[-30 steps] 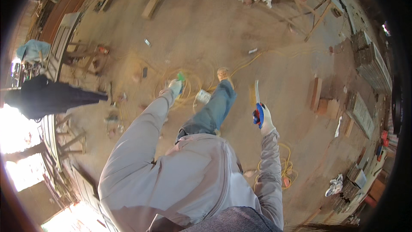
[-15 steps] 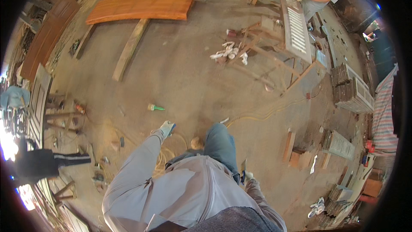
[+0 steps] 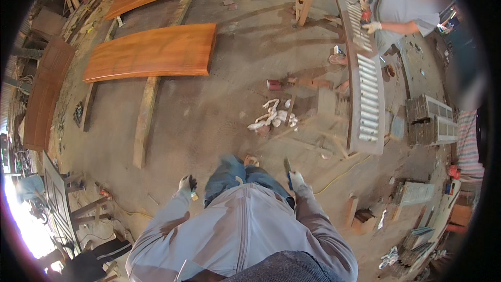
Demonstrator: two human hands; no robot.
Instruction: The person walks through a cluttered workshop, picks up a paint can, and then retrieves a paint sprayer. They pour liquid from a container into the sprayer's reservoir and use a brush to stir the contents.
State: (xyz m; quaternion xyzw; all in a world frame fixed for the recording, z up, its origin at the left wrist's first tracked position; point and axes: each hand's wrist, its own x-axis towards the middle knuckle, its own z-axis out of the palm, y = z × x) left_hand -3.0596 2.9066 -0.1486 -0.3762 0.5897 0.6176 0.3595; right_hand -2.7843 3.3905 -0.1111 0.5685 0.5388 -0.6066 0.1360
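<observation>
My left hand (image 3: 186,184), in a pale glove, hangs to the left of my legs with its fingers curled. Something dark shows at the fingers, and a small yellowish bit appears just below them; I cannot tell what either is. On the other side of my legs, my right hand (image 3: 298,179), also gloved, is closed round the blue handle of a scraper (image 3: 287,165). Its narrow flat blade points forward, slightly blurred. Below me, my jeans-clad legs (image 3: 225,175) are smeared by motion.
Two glossy orange-brown wooden slabs (image 3: 151,52) lie across beams (image 3: 143,130). White rags (image 3: 274,116) and a dark red can (image 3: 273,84) are on the floor ahead. At right, a gloved co-worker (image 3: 399,13) holds a red tool over a louvred panel (image 3: 365,94).
I have moved forward; slabs, rags and louvred panel appear nearer. My right hand has swung forward with the scraper, my left drawn back. The green-handled paintbrush no longer shows clearly.
</observation>
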